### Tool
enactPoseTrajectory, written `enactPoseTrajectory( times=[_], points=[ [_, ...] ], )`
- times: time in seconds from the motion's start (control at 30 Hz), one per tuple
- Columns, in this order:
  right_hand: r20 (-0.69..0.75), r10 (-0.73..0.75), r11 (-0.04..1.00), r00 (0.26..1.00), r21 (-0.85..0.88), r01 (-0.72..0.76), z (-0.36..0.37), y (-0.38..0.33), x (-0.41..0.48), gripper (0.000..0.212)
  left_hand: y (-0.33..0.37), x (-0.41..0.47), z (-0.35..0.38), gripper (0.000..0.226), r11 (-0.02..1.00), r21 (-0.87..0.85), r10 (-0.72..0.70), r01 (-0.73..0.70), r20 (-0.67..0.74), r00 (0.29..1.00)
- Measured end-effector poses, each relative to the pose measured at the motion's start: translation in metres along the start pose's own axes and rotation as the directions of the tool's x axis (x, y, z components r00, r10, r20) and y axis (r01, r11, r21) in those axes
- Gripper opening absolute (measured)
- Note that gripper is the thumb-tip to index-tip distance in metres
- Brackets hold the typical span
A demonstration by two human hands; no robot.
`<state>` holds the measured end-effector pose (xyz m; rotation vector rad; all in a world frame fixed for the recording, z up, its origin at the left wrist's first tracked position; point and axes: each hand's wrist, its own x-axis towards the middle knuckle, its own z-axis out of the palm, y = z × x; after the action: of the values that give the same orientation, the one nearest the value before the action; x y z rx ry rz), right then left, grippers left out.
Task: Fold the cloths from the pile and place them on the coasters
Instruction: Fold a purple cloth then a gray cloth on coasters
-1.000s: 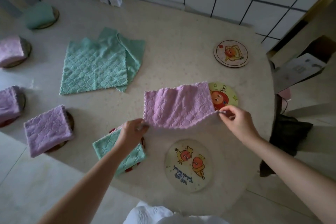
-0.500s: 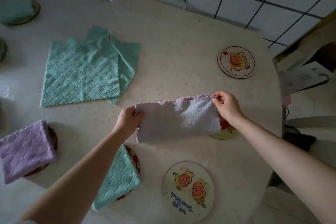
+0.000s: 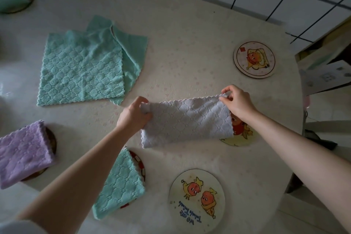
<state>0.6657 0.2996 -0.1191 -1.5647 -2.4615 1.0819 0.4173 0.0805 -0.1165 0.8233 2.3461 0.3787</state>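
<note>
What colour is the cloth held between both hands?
The held cloth is pale lilac with a diamond texture; head view shows it.

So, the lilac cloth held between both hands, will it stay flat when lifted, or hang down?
Probably floppy: the lilac cloth drapes from the corners that the left hand and right hand hold. Likely light, since a grip at each end seems enough to carry it. Its quilted texture suggests it should not slip easily.
</note>
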Motion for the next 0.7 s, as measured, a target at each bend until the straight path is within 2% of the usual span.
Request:
enactPoseTrajectory(
  times=[0.2,0.37,0.43,0.57,0.63,0.7],
  points=[
    [-0.013,0.033,0.996,0.999,-0.089,-0.034,0.003,-0.008,0.005,0.019,0.003,0.004,-0.003,0.019,0.99,0.14,0.011,-0.015,0.029,1.0],
    [-0.037,0.056,0.992,0.998,-0.11,-0.06,0.007,-0.012,0.005,0.017,0.003,0.007,-0.019,0.015,0.991,0.127,-0.013,0.034,-0.161,0.987],
    [-0.069,0.062,0.993,0.996,-0.1,-0.069,0.009,-0.012,0.004,0.018,0.003,0.009,-0.02,0.015,0.989,0.135,-0.037,0.063,-0.188,0.981],
    [-0.101,0.092,0.991,0.991,-0.089,-0.101,0.008,-0.016,0.002,0.019,-0.001,0.001,-0.011,0.031,0.993,0.068,-0.073,0.097,-0.292,0.954],
    [-0.103,0.105,0.99,0.989,-0.088,-0.114,0.005,-0.02,-0.004,0.022,0.001,-0.015,-0.001,0.039,0.983,0.18,0.105,-0.034,-0.403,0.909],
    [-0.139,-0.005,0.985,0.99,-0.172,-0.019,0.005,-0.023,-0.018,0.027,0.006,-0.037,0.015,0.041,0.925,0.28,0.353,-0.258,-0.378,0.856]
  ],
)
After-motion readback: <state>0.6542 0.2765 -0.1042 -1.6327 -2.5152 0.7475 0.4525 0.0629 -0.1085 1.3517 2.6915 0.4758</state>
